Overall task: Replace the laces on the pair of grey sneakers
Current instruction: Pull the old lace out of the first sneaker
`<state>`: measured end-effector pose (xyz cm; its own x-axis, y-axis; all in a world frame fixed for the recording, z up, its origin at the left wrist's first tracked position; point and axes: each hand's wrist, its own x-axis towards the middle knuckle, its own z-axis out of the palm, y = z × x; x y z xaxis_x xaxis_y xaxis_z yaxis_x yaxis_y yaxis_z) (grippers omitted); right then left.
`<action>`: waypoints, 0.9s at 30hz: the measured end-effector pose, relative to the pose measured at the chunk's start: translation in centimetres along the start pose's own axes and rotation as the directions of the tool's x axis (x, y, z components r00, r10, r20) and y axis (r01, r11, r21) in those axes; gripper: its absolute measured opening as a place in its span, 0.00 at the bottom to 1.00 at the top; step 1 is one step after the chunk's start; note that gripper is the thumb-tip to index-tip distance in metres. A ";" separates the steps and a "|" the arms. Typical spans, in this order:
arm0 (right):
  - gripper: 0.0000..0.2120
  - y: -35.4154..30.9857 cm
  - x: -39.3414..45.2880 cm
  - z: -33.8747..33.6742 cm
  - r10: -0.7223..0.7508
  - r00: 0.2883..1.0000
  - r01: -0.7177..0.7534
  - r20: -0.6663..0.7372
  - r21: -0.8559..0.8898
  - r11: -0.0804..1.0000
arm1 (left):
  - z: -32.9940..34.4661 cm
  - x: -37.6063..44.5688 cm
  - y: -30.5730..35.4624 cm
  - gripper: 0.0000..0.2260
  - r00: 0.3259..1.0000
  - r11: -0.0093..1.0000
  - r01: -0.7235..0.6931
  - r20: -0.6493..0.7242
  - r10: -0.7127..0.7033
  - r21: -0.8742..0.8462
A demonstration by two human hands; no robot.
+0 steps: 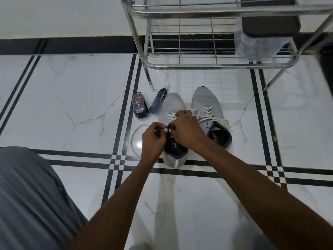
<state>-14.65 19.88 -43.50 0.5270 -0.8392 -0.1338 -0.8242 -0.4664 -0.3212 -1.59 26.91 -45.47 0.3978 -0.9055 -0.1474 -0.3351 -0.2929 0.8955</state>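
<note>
left sneaker (pixel 173 105) | left hand (pixel 153 139), right hand (pixel 187 129) pinching lace (pixel 134 139) at tongue

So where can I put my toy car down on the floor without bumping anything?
The big white tile left of the black box is bare. So is the floor right of the right sneaker, past the black stripes. It is crowded in the middle: box, spray can, both sneakers, a loose lace and both hands sit close together under the rack.
</note>
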 end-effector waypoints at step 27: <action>0.07 3.0 -0.8 -0.3 0.376 0.926 -0.345 -0.028 0.342 0.874 | -0.7 0.7 -0.8 0.05 0.988 0.966 -0.059 -0.121 0.093 0.253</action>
<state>-17.65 19.06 -44.08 0.1722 -0.9606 -0.2181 -0.8316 -0.0231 -0.5549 -0.45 26.74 -46.03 0.4657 -0.8849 -0.0117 -0.5636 -0.3068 0.7670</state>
